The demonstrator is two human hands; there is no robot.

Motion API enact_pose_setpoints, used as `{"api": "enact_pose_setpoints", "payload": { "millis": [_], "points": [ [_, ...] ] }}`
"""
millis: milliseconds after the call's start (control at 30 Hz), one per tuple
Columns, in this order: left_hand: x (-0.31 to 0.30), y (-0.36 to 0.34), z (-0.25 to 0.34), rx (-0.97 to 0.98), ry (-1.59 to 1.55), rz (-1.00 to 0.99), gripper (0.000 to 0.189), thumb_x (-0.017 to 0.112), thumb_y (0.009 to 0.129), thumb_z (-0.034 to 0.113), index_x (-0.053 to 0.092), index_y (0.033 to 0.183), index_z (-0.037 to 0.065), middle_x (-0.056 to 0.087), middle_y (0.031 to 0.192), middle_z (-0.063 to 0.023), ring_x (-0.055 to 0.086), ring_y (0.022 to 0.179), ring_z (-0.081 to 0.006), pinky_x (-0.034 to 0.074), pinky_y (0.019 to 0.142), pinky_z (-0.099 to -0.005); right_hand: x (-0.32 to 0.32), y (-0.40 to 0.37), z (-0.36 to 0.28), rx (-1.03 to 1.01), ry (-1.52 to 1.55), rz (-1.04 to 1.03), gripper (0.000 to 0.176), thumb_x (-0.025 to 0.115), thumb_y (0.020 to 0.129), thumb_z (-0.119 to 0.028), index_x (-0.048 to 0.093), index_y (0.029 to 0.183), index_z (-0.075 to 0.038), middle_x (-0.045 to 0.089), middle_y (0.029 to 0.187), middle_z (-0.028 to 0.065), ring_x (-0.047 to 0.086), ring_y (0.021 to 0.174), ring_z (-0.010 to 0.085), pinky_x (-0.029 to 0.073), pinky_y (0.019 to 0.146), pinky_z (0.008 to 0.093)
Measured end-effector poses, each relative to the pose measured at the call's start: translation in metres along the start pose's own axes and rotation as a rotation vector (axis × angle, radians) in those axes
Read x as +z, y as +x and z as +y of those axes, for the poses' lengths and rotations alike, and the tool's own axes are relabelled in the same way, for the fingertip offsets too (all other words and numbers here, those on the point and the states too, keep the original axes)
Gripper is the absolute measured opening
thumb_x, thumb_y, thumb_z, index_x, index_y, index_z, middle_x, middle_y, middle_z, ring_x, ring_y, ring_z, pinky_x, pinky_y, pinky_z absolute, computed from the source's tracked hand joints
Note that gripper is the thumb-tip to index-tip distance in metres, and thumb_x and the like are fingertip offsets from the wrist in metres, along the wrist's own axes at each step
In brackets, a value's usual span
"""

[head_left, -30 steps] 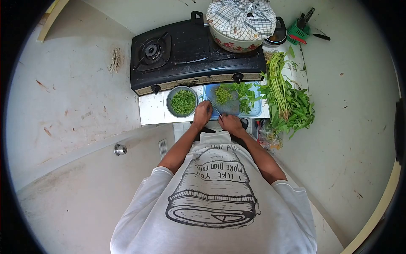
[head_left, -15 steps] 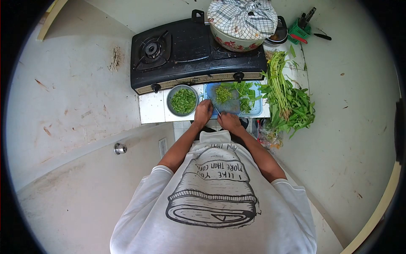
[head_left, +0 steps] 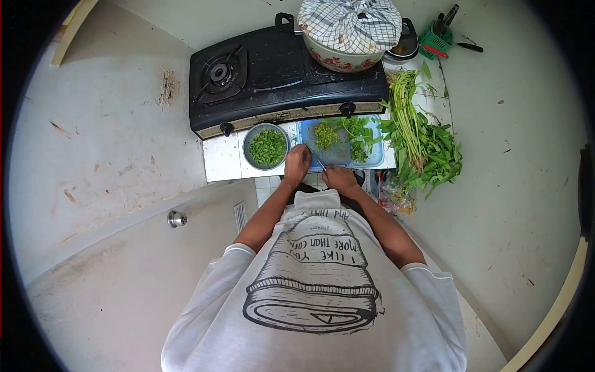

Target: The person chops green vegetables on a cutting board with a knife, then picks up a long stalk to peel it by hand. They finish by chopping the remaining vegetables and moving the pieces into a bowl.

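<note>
My right hand [head_left: 339, 179] is closed around the handle of a knife [head_left: 320, 163], at the near edge of the cutting board [head_left: 339, 154]. The blade slants up and left toward my left hand [head_left: 297, 161]. That hand is closed at the board's left side, its fingertips by the blade's tip; what they pinch, if anything, is hidden. Finely chopped greens [head_left: 325, 134] lie on the board, with leafy sprigs [head_left: 358, 133] to their right. Under the board is a light blue tray [head_left: 376, 159]. Left of my left hand, a grey bowl [head_left: 246, 150] holds chopped greens [head_left: 267, 147].
Behind the board stands a black two-burner stove [head_left: 266, 80], bearing a floral pot [head_left: 341, 59] with a checked cloth [head_left: 350, 28]. A large bundle of leafy stems [head_left: 409, 111] hangs over the counter's right end. A green basket [head_left: 435, 42] of utensils stands at the back right.
The camera view has shifted slightly. Both hands and the knife keep nearly the same position over the board's near left corner.
</note>
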State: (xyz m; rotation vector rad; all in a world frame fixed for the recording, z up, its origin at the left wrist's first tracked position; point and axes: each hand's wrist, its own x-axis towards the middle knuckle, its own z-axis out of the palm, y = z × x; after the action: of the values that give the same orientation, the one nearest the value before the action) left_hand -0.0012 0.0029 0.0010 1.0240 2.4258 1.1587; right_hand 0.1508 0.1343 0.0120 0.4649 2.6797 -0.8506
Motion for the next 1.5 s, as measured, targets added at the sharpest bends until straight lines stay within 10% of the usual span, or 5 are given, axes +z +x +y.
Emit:
{"api": "enact_pose_setpoints", "payload": {
  "millis": [1500],
  "points": [
    [-0.001,-0.001,0.003,-0.041,0.013,0.059,0.008,0.066,0.079,-0.007,0.063,0.084,-0.001,0.067,0.083,-0.0206,0.067,0.077,-0.0391,0.053,0.07,-0.0444,-0.007,0.007,-0.001,-0.035,-0.112,0.052,0.031,0.056,0.097,-0.028,0.067,0.094,0.001,0.075,0.083,0.0225,0.076,0.079,0.0385,0.059,0.074,0.0507]
  ]
}}
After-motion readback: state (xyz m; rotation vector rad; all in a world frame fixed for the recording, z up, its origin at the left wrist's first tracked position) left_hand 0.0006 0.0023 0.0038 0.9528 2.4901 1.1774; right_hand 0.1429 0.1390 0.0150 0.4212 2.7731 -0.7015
